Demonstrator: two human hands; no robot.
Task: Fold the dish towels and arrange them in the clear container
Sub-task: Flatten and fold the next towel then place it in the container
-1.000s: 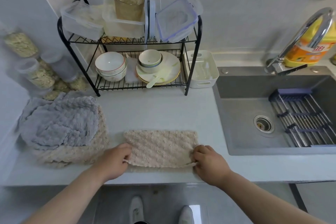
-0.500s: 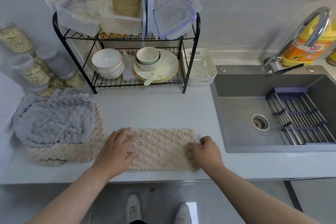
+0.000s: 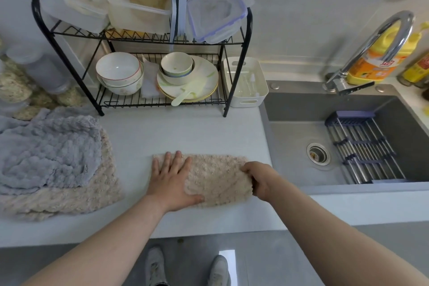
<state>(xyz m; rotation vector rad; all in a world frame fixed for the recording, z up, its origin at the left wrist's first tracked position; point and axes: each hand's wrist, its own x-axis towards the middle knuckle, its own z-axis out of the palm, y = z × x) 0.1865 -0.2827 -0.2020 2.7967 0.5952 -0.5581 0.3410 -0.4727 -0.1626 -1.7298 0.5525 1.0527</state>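
Pressing flat on the left half of the beige dish towel (image 3: 218,174), the left hand (image 3: 173,181) has its fingers (image 3: 178,160) straight and spread, grasping nothing; to my eye it pins the cloth so that it will not slide while the other end is turned. The right hand (image 3: 260,179) has its fingers curled round the towel's right end, which is raised off the worktop (image 3: 181,132) and bulges upward; this seems the start of a fold leftward across the middle. The towel lies just left of the sink (image 3: 290,146), close to the worktop's front edge; it is a narrow strip, so it is probably folded once lengthwise. Well to the left of the sink waits a loose heap, a grey towel (image 3: 46,148) crumpled on top of a second beige towel (image 3: 69,197); both are unfolded, so most of the task likely lies ahead. Farther back and left of the sink stands the black dish rack (image 3: 241,65), with bowls and plates on its lower shelf; its top shelf carries several clear containers (image 3: 69,4); which one is meant for the towels I cannot tell, and none shows a towel inside.
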